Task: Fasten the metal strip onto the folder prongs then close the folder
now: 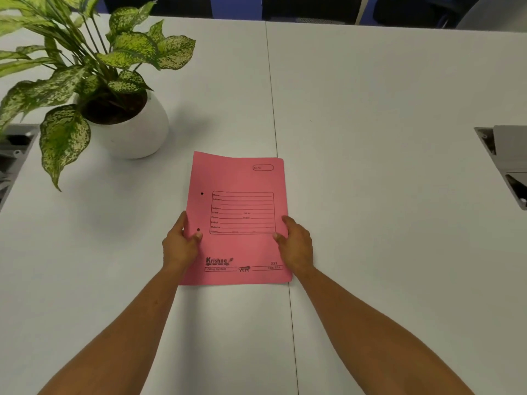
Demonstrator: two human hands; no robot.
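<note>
Both hands (181, 243) (295, 243) grip closed folder (236, 218), white desk (385, 138)

Soft, even overhead light falls on the pale table (370, 138), somewhat dim toward the near edge. The potted plant (94, 81) casts a faint, diffuse shadow to its right. No hard glare. The wide lens bends the table seam (275, 132), and small print looks slightly blurred.
</note>
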